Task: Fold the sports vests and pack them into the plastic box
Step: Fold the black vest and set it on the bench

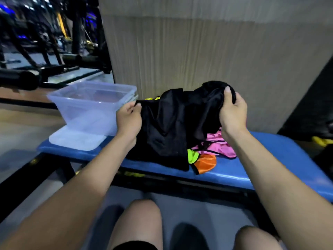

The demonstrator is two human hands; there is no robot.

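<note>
Black vest (167, 127) hangs between left hand (128, 118); right hand (232, 112).

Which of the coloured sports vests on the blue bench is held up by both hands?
The black satin vest: left hand and right hand grip it; the pink, orange and green ones lie untouched.

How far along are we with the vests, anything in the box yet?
Nothing looks packed: the clear plastic box appears empty, with its lid lying flat under it on the blue bench. In hand: the left hand and right hand hold up the black vest, still unfolded. Left: the pink vest, orange vest and a lime-green vest lie bunched on the bench.
</note>
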